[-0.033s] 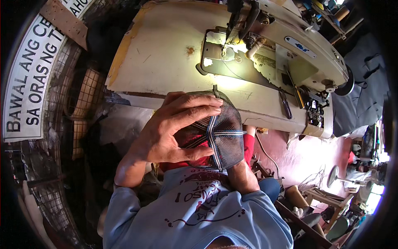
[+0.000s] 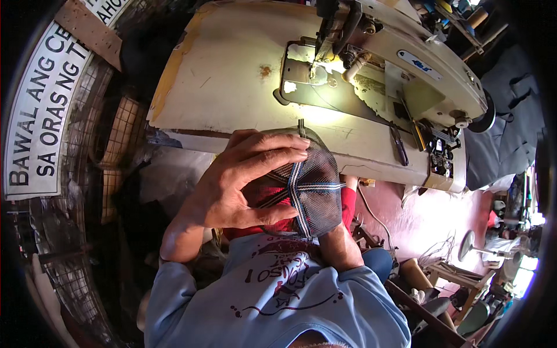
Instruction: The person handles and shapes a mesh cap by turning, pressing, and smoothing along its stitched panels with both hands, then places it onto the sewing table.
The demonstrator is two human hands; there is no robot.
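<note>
A dark mesh cap crown (image 2: 319, 206) with striped tape seams crossing at its middle is held low in front of the sewing machine table (image 2: 220, 87). My left hand (image 2: 243, 174) grips it from the left, thumb on the lower part and fingers over the upper part. Red material shows through and below the mesh. My right forearm (image 2: 339, 249) rises to the cap from the lower right; its hand is hidden beneath or behind the mesh.
The sewing machine (image 2: 418, 69) stands on the table, with scissors (image 2: 398, 145) and small metal parts (image 2: 441, 159) at the right. Wire mesh and a sign (image 2: 35, 145) are on the left. A grey bag (image 2: 505, 127) and a fan (image 2: 467, 246) are at the right.
</note>
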